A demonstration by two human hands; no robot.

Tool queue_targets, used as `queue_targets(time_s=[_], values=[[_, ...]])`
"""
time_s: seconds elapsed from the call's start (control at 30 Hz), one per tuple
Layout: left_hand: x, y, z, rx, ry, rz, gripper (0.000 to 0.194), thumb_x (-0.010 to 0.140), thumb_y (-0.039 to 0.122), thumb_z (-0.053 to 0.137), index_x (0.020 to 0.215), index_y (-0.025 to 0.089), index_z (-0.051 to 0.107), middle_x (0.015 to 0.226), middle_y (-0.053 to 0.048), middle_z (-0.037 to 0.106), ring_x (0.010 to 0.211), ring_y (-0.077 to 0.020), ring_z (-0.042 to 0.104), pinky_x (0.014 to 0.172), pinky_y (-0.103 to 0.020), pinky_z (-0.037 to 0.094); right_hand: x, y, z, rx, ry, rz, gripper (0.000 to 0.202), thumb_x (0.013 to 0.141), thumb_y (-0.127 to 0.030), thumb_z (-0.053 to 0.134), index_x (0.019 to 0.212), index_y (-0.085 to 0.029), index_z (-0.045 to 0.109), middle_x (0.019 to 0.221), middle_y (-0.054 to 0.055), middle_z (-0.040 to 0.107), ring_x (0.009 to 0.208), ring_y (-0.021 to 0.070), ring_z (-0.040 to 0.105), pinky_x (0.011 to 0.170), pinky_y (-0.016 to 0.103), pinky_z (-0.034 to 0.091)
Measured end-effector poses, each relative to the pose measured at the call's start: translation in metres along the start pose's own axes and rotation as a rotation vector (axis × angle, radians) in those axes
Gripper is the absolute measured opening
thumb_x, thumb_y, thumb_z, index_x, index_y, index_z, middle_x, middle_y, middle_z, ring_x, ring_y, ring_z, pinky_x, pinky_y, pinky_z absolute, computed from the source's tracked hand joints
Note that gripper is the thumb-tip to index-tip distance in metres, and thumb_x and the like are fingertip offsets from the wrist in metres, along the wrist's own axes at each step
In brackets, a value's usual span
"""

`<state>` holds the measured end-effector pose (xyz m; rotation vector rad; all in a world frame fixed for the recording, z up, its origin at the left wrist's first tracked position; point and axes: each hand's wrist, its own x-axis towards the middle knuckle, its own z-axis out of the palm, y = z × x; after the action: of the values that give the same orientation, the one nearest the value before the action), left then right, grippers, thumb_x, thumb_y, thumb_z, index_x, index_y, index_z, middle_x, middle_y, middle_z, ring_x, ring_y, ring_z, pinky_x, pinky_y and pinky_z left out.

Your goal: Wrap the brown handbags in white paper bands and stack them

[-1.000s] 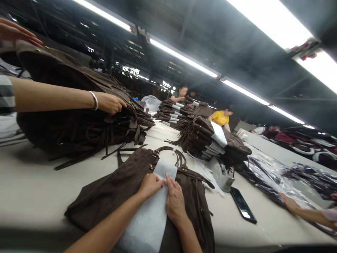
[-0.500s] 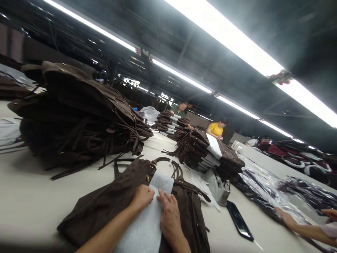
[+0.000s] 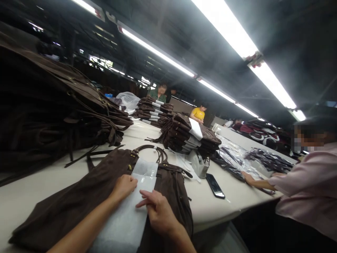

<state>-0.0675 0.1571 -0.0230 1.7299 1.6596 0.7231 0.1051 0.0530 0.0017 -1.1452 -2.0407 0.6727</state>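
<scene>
A dark brown handbag (image 3: 79,191) lies flat on the table in front of me, its handles (image 3: 151,147) pointing away. A white paper strip (image 3: 123,219) runs lengthwise over it, with a shiny patch like clear tape (image 3: 147,180) across its upper part. My left hand (image 3: 124,187) rests at the strip's left edge, fingers curled in; what they pinch, if anything, is hidden. Over the strip's right side is my right hand (image 3: 158,209), index and middle fingers stretched out, holding nothing visible.
Stacked brown bags (image 3: 47,116) rise at left; another pile with white strips (image 3: 191,135) stands ahead. A grey tape dispenser (image 3: 201,165) and a phone (image 3: 215,186) lie to the right. Beyond, a co-worker in a pink shirt (image 3: 302,186) touches plastic-wrapped goods (image 3: 237,158).
The view has swung right, bringing the co-worker's upper body into sight. My right hand's fingers have lifted and spread from lying flat on the strip; my left stays curled there.
</scene>
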Motion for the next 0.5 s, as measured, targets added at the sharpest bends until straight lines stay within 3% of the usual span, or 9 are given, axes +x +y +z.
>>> queue_targets(time_s=[0.1,0.2,0.27,0.37,0.5], values=[[0.000,0.000,-0.002,0.020,-0.036,0.011,0.032,0.069,0.033,0.039,0.054,0.016,0.061,0.056,-0.006,0.064,0.059,-0.0197,0.058,0.060,-0.028,0.034,-0.002,0.017,-0.057,0.138,0.212,0.107,0.043,0.086,-0.022,0.056,0.129,-0.022,0.058,0.108,0.003,0.072,0.108,0.0199,0.063,0.103,0.038,0.043],[0.002,-0.005,-0.005,0.024,-0.079,0.033,0.035,0.067,0.041,0.040,0.056,0.017,0.062,0.055,-0.005,0.063,0.058,-0.0194,0.056,0.058,-0.028,0.032,0.006,0.066,-0.139,0.069,0.578,0.252,0.043,0.085,-0.037,0.057,0.122,-0.016,0.062,0.112,0.009,0.070,0.108,0.0231,0.063,0.101,0.037,0.045],[0.006,-0.012,-0.006,0.004,-0.119,0.062,0.041,0.068,0.049,0.040,0.058,0.017,0.064,0.054,-0.004,0.062,0.057,-0.0194,0.055,0.057,-0.027,0.031,0.014,0.106,-0.193,-0.101,0.773,0.489,0.042,0.082,-0.037,0.057,0.118,-0.017,0.065,0.115,0.008,0.068,0.110,0.0224,0.062,0.100,0.032,0.045],[0.016,-0.027,-0.004,-0.050,-0.173,0.119,0.050,0.070,0.060,0.041,0.060,0.017,0.066,0.055,-0.004,0.062,0.058,-0.0192,0.054,0.058,-0.028,0.033,0.023,0.157,-0.253,-0.177,0.858,0.685,0.036,0.080,-0.032,0.059,0.111,-0.016,0.067,0.121,0.012,0.064,0.117,0.0270,0.056,0.103,0.035,0.040],[0.023,-0.037,0.001,-0.090,-0.145,0.141,0.050,0.070,0.059,0.042,0.054,0.017,0.063,0.054,-0.005,0.062,0.056,-0.0184,0.053,0.060,-0.028,0.035,0.032,0.198,-0.278,-0.057,0.751,0.899,0.026,0.079,-0.039,0.065,0.082,-0.013,0.068,0.092,0.013,0.068,0.092,0.0253,0.064,0.081,0.034,0.051]])
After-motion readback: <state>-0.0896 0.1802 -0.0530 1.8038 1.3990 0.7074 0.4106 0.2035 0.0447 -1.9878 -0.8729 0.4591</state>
